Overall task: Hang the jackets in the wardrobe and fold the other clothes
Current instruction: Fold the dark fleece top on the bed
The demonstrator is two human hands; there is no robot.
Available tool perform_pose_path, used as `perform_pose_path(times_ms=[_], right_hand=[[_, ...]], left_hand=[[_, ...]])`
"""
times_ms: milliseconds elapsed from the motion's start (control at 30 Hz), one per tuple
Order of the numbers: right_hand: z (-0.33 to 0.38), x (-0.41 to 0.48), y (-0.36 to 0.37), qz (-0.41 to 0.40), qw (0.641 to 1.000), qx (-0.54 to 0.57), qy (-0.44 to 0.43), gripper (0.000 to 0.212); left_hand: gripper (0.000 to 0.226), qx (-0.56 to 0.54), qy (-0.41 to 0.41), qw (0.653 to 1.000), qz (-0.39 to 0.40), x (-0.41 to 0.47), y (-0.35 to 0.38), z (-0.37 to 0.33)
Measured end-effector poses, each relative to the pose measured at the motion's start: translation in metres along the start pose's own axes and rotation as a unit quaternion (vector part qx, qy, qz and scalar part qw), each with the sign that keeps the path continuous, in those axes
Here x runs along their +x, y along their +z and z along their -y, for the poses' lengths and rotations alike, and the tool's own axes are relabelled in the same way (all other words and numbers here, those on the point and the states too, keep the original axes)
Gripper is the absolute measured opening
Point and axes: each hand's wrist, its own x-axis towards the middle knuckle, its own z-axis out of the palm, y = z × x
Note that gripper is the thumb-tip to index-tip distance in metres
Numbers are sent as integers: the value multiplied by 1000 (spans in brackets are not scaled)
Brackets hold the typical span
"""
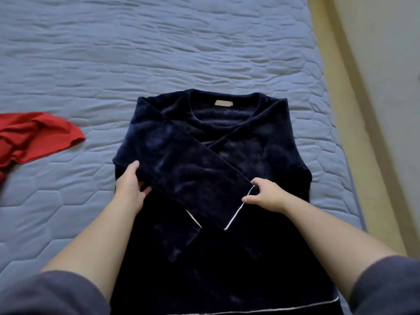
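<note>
so the navy sweater [261, 160] was lying flat on the bed [159, 53], right in front of the person. its long axis ran straight away from them, with the collar and neck label [223, 103] at the far end and the hem at the near edge of the view. both sleeves were folded in and crossed over the chest. the top sleeve [181, 160] ran diagonally from the left shoulder down toward the right, and the other sleeve [175, 239] went underneath it toward the lower left. the left hand [129, 187] gripped the top sleeve's lower edge, thumb on top and fingers tucked under. the right hand [266, 196] pinched that sleeve's cuff, right at the white piping [236, 214]. a crumpled red garment [34, 135] sat well apart on the left side of the bed.
</note>
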Motion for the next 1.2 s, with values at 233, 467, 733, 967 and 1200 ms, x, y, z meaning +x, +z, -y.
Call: perform_pose_path(times_ms=[233,467,733,967,1200], right_hand=[[-57,-13,-22,-39,984,-157,76,26],[-26,17,-30,2,993,-112,44,29],[87,71,-16,-85,993,-42,-66,27],[191,136,21,-48,985,120,-117,32],[262,178,39,-59,971,172,-153,22]], left_hand=[[38,-36,-17,996,82,22,10,-3],[32,-147,8,989,-1,46,7,2],[35,-145,17,989,36,60,-22,13],[16,-205,26,973,100,72,-38,28],[15,-227,33,968,101,80,-43,33]])
